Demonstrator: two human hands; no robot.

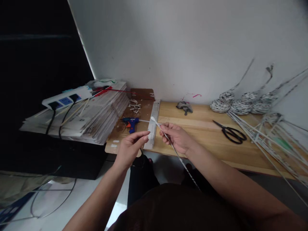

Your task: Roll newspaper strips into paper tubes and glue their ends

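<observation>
Near the glue gun (132, 124), the left hand (127, 150) is held loosely open, while above the counter (204, 134) the rolled-paper stick (179, 157), best gripped lightly lest it be crushed, is pinched below its white tip (153, 119) by the right hand (177, 138).

- We can read no words, brands, numbers or signs.
- On the paper stack (96, 110), we see print too small to read.
- On the power strip (84, 92), nothing is legible to us.
- On the paper stick (179, 157), we see only unreadable dark flecks.
</observation>
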